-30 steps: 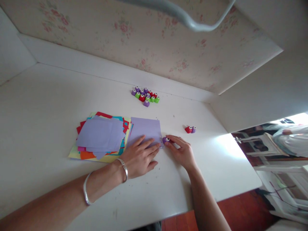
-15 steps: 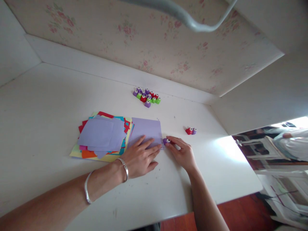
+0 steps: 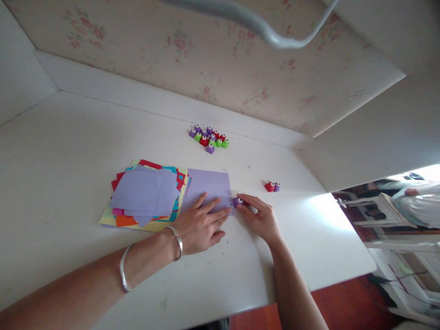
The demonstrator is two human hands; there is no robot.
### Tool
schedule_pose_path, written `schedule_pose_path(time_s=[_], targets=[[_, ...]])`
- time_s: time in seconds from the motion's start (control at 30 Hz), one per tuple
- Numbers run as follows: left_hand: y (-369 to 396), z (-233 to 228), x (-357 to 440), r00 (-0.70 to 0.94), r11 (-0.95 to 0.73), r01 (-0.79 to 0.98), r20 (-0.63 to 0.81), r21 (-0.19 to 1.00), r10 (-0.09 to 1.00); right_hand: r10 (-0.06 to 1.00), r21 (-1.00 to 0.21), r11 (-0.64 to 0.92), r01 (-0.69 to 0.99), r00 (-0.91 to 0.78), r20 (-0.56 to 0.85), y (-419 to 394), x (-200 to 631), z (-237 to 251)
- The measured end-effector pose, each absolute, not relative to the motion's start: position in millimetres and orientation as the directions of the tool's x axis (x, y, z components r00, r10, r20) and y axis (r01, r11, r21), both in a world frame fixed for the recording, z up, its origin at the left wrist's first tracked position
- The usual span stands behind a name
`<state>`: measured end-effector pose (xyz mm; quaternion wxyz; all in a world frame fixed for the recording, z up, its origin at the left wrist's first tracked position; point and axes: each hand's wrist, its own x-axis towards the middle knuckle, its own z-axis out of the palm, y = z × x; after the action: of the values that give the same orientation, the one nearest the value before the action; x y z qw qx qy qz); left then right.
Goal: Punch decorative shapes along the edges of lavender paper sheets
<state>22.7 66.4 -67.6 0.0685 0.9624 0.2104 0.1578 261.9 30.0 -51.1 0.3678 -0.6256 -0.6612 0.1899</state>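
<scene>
A purple sheet of paper lies flat on the white table, with small punched marks along its right edge. Fingers spread, my left hand rests on the sheet's lower part. My right hand is closed on a small purple craft punch with a white button, between thumb and fingers. That punch sits at the sheet's right edge. To the left is a stack of coloured papers, purple on top, overlapping the sheet's left side.
Several purple, green and red punches cluster near the back of the table. A red punch and another purple punch stand together at the right. Tiny paper scraps dot the tabletop. A white cable hangs overhead.
Both hands and the purple punch stay almost in place. The view has shifted very slightly; nothing else visibly moves.
</scene>
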Motion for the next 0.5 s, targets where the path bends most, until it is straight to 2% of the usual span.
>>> schedule_pose_path(time_s=[0.5], targets=[[65.6, -70.3, 23.8, 0.852, -0.907, 0.374, 0.315, 0.192, 0.418, 0.966, -0.687, 0.182, 0.704, 0.002, 0.258, 31.2, 257.7, -50.1]])
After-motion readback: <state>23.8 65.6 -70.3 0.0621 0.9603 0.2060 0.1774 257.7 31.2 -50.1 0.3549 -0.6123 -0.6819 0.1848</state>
